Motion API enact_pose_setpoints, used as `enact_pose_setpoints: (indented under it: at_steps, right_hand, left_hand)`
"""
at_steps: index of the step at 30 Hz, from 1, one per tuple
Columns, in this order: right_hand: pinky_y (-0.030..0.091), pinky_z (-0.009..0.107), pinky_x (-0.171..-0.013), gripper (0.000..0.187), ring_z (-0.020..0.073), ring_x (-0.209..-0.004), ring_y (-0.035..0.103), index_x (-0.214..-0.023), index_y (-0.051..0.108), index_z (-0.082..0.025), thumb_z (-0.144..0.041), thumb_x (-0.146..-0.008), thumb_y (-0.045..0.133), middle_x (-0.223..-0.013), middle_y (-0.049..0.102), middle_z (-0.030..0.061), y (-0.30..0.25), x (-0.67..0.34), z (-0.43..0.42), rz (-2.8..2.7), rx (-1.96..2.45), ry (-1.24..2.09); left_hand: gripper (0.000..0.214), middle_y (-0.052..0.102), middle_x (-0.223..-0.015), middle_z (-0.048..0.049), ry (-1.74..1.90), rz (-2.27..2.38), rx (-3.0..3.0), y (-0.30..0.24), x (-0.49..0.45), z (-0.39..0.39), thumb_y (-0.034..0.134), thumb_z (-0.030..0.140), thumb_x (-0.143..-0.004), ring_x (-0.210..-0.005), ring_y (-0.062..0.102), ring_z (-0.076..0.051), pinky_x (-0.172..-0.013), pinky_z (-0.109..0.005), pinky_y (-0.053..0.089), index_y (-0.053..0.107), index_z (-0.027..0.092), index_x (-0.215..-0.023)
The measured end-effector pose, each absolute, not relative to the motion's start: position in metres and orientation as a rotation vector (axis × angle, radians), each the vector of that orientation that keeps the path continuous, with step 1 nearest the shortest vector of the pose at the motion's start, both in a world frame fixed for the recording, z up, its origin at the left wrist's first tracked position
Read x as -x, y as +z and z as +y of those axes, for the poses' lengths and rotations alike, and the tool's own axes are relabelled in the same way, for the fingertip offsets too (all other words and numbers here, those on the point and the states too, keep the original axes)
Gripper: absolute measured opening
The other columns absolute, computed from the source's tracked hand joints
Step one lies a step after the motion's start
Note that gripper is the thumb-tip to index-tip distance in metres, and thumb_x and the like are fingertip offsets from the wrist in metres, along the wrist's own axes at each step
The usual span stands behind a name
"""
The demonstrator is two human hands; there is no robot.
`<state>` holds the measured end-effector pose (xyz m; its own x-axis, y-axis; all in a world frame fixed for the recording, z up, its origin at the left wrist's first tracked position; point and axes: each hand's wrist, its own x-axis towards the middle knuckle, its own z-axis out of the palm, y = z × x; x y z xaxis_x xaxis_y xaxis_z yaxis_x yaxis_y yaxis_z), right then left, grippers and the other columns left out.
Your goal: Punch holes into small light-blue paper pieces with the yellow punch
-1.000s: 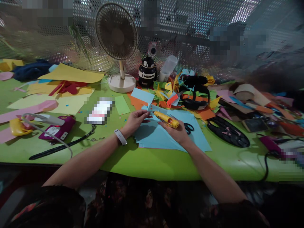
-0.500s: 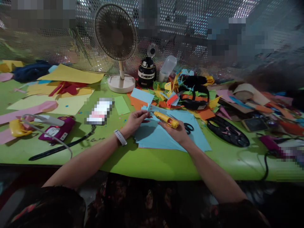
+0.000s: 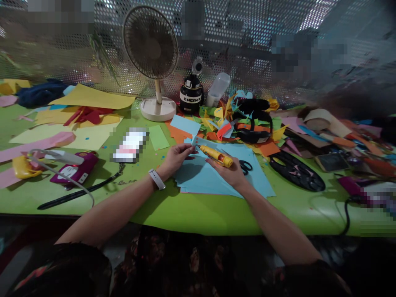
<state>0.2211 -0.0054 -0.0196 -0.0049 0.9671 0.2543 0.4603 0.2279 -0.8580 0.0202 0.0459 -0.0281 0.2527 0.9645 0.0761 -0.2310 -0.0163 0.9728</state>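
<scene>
My left hand (image 3: 177, 157), a pale watch on its wrist, pinches a small light blue paper piece (image 3: 194, 141) with dark spots on it. My right hand (image 3: 227, 171) is closed around a thick yellow pen-shaped tool (image 3: 218, 156) with a printed label. Its thin tip points left and reaches the paper at my left fingertips; I cannot tell its exact kind. Beneath both hands lies a stack of light blue paper sheets (image 3: 213, 181). Black-handled scissors (image 3: 246, 166) rest on the stack just right of my right hand, their blades mostly hidden.
Behind stand a fan (image 3: 157, 109), a black bottle (image 3: 191, 97) and a clear bottle (image 3: 220, 86). Colored paper scraps (image 3: 213, 123) pile around a black headset-like item (image 3: 253, 134). At left are a phone (image 3: 131, 144) and a purple device (image 3: 76, 169); at right, a black oval tray-like object (image 3: 297, 171).
</scene>
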Motion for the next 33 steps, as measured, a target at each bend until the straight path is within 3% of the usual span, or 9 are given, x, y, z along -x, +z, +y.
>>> enact_pose_setpoints:
  at_steps: [5, 10, 16, 21, 26, 30, 33]
  right_hand:
    - [0.046, 0.032, -0.058, 0.034, 0.0171, -0.061, 0.057, -0.072, 0.065, -0.023, -0.056, -0.079, 0.068, -0.067, 0.063, 0.0001, -0.016, -0.221, -0.008, -1.690, 1.408, 0.597]
    - [0.038, 0.030, -0.058, 0.045, 0.0152, -0.057, 0.050, -0.061, 0.048, -0.023, -0.059, -0.088, 0.054, -0.061, 0.054, 0.0001, -0.009, -0.229, -0.012, -1.947, 1.431, 0.196]
    - [0.033, 0.030, -0.058, 0.039, 0.0205, -0.068, 0.058, -0.077, 0.056, -0.022, -0.056, -0.092, 0.046, -0.078, 0.064, 0.0069, 0.014, -0.259, -0.016, -2.038, 1.681, -0.155]
    - [0.038, 0.032, -0.060, 0.040, 0.0263, -0.076, 0.063, -0.094, 0.061, -0.020, -0.059, -0.084, 0.054, -0.089, 0.068, 0.0103, 0.020, -0.318, -0.031, -1.999, 2.007, -0.224]
    - [0.047, 0.038, -0.075, 0.062, 0.0314, -0.093, 0.064, -0.126, 0.055, -0.016, -0.056, -0.079, 0.061, -0.104, 0.068, 0.0142, -0.008, -0.402, -0.050, -2.022, 2.063, -0.135]
    - [0.049, 0.045, -0.082, 0.079, 0.0342, -0.095, 0.063, -0.136, 0.050, -0.012, -0.058, -0.073, 0.063, -0.105, 0.068, 0.0166, -0.020, -0.449, -0.057, -2.042, 2.051, -0.124]
    - [0.046, 0.049, -0.093, 0.078, 0.0364, -0.110, 0.059, -0.139, 0.050, -0.013, -0.053, -0.074, 0.060, -0.120, 0.064, 0.0188, -0.018, -0.460, -0.065, -2.102, 2.063, -0.120]
  left_hand:
    - [0.039, 0.071, -0.083, -0.0038, 1.188, 0.866, -1.290, -0.031, -0.021, 0.048, 0.078, 0.052, -0.069, -0.082, 0.069, -0.019, -0.070, -0.031, 0.057, 0.072, 0.018, -0.087]
    - [0.037, 0.071, -0.083, -0.0046, 1.235, 0.897, -1.406, -0.030, -0.020, 0.049, 0.074, 0.052, -0.073, -0.084, 0.070, -0.021, -0.071, -0.033, 0.057, 0.072, 0.017, -0.088]
    - [0.037, 0.071, -0.085, -0.0049, 1.224, 0.882, -1.202, -0.023, -0.019, 0.047, 0.078, 0.049, -0.069, -0.086, 0.070, -0.021, -0.071, -0.033, 0.058, 0.070, 0.017, -0.087]
    - [0.032, 0.072, -0.091, -0.0060, 1.215, 0.855, -1.034, -0.019, -0.018, 0.046, 0.080, 0.042, -0.069, -0.088, 0.069, -0.019, -0.071, -0.029, 0.057, 0.070, 0.017, -0.087]
    - [0.032, 0.072, -0.089, -0.0056, 1.223, 0.839, -1.010, -0.020, -0.018, 0.049, 0.081, 0.040, -0.067, -0.086, 0.069, -0.018, -0.071, -0.028, 0.056, 0.070, 0.017, -0.086]
    - [0.032, 0.072, -0.088, -0.0053, 1.244, 0.833, -1.000, -0.020, -0.019, 0.051, 0.082, 0.040, -0.066, -0.085, 0.069, -0.017, -0.071, -0.027, 0.055, 0.070, 0.017, -0.086]
    - [0.032, 0.073, -0.089, -0.0059, 1.248, 0.835, -1.007, -0.020, -0.019, 0.051, 0.083, 0.039, -0.066, -0.085, 0.070, -0.017, -0.071, -0.027, 0.055, 0.071, 0.017, -0.086]
